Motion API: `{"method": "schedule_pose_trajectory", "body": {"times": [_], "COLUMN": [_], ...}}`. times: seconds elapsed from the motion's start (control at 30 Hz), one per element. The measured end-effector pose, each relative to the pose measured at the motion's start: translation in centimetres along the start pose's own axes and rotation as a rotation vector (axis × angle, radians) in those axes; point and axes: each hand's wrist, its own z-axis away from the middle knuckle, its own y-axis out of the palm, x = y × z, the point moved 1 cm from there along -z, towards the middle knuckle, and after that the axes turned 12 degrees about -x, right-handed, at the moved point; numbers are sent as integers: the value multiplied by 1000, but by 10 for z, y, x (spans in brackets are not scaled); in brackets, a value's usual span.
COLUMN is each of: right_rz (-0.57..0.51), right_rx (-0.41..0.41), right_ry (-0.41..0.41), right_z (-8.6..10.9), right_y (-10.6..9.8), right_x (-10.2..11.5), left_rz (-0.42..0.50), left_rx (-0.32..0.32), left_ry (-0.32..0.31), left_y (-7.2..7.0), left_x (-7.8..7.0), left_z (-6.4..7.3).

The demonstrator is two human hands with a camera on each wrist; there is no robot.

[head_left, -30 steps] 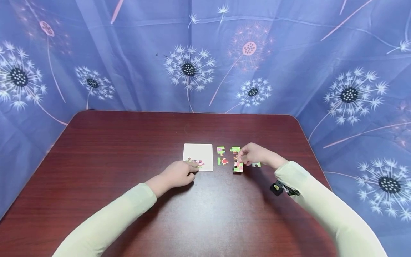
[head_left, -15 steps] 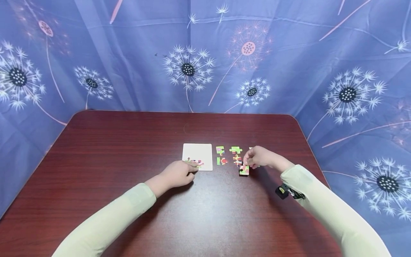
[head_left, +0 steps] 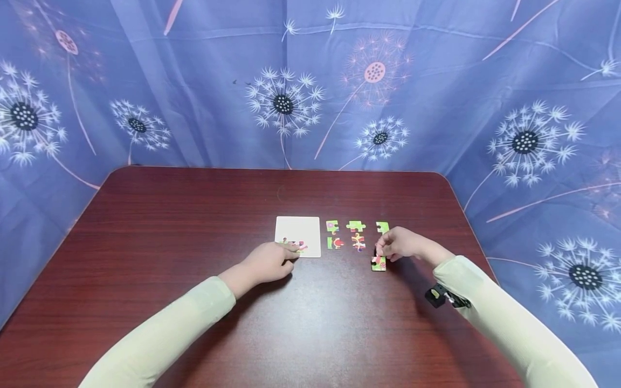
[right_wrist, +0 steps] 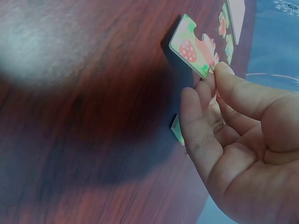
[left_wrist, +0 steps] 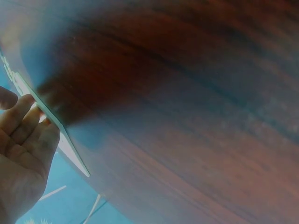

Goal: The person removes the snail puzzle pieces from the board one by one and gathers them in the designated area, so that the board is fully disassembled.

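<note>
My left hand (head_left: 264, 263) rests its fingertips on the near part of a white square puzzle board (head_left: 298, 227), over some colourful pieces (head_left: 299, 246) lying there. In the left wrist view its fingers (left_wrist: 21, 123) look fairly straight at the board's edge. Right of the loose pieces, my right hand (head_left: 404, 243) pinches a jigsaw puzzle piece (head_left: 379, 264) between thumb and fingertips. The right wrist view shows this piece (right_wrist: 189, 50) tilted above the table, green and pink with a strawberry-like print. Another green piece (right_wrist: 177, 129) lies partly hidden behind the fingers.
Between board and right hand lie loose pieces: a pink-flowered one (head_left: 332, 226), a green one (head_left: 356, 226), a red-and-green one (head_left: 335, 243) and a red-striped one (head_left: 358, 242). A further green piece (head_left: 382, 227) lies just beyond the right hand. A patterned blue curtain (head_left: 213, 108) surrounds the table (head_left: 310, 323).
My right hand has moved right and slightly nearer with the pinched jigsaw puzzle piece, uncovering the red-striped and far-right green pieces. The left hand has stayed in place on the board.
</note>
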Motion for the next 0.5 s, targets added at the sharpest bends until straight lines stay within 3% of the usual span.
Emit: {"method": "schedule_pose_trajectory", "body": {"times": [0.3, 0.5], "right_rz": [6, 42], "right_rx": [-7, -60], "right_ry": [14, 24], "right_z": [8, 10], "right_y": [-2, -4], "right_x": [-11, -15], "left_rz": [12, 15], "left_rx": [0, 3], "left_ry": [-3, -10], "left_y": [0, -1], "left_x": [0, 0], "left_z": [1, 1]}}
